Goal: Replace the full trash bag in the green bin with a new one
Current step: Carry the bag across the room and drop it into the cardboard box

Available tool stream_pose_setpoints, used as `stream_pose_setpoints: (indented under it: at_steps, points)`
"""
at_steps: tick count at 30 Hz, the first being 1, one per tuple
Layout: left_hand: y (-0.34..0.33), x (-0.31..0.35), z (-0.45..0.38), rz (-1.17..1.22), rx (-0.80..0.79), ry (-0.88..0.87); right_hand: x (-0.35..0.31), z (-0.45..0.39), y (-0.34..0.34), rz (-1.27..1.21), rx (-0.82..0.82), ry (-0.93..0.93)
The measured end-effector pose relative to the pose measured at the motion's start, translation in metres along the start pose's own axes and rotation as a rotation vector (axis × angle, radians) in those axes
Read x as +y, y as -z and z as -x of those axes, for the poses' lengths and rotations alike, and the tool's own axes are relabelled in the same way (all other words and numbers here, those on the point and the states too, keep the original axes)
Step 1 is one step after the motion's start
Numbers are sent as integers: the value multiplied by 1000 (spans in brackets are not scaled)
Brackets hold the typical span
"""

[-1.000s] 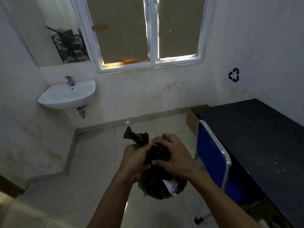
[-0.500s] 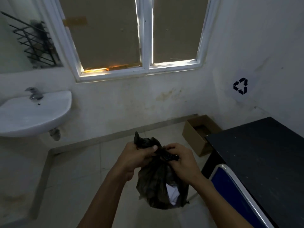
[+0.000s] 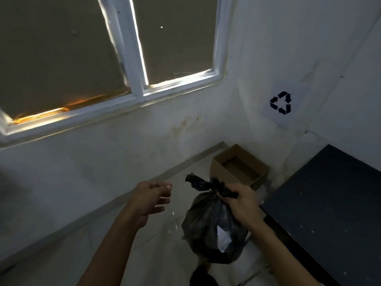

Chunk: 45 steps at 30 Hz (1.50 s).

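Nearby, recycling sign (image 3: 280,103); right hand (image 3: 240,201) grips trash bag (image 3: 212,228).

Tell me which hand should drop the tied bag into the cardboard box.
Right. The right hand already grips the black trash bag at its knot, and the open cardboard box sits just beyond it. The left hand is empty, apart from the bag.

1. Bare floor (image 3: 156,254) lies open below and left of the hands, up to the wall (image 3: 103,162).
2. An open box (image 3: 239,168) sits in the corner, just beyond the hanging bag (image 3: 208,230).
3. A dark table (image 3: 329,203) blocks the right side, close beside the bag.
4. The left hand (image 3: 150,199), holding nothing, has clear air around it.
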<state>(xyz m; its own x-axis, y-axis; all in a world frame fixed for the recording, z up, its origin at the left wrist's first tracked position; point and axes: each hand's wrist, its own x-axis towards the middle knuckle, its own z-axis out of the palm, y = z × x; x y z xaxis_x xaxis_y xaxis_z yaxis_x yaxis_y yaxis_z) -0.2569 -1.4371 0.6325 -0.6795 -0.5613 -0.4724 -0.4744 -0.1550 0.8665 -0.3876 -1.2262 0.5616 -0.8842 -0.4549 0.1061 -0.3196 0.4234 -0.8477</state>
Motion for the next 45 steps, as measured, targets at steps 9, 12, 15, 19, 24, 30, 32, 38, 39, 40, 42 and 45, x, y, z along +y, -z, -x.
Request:
stream_pose_setpoints:
  at_steps: [9,12,15,19,24,30,32,38,39,40,42,45]
  points:
    - [-62,105,-202,-105,-158,-6,55,-187,2,-58,197,-212]
    - [-88,136,-254,-131,-213,12,67,-234,6,-62,256,-298]
    - [-113,158,-306,-180,-297,39,81,-274,7,-64,311,-382]
    - [-148,183,-384,-270,-408,62,97,-325,4,-85,370,-513]
    - [-193,210,-473,-389,-538,96,110,-381,-3,-52,496,-686]
    - [-232,225,-545,-515,-669,189,119,-433,-11,-57,666,-879]
    - [-245,219,-564,-549,-682,219,127,-447,-15,-57,725,-927]
    - [-278,188,-602,-607,-697,310,174,-466,-33,-116,872,-1115]
    - [-284,181,-608,-612,-693,307,186,-468,-38,-135,886,-1152]
    - [-290,173,-615,-616,-691,302,199,-469,-42,-155,899,-1185]
    - [-305,153,-632,-625,-698,299,228,-472,-51,-173,919,-1213]
    - [-331,111,-665,-651,-699,297,278,-478,-64,-165,937,-1219]
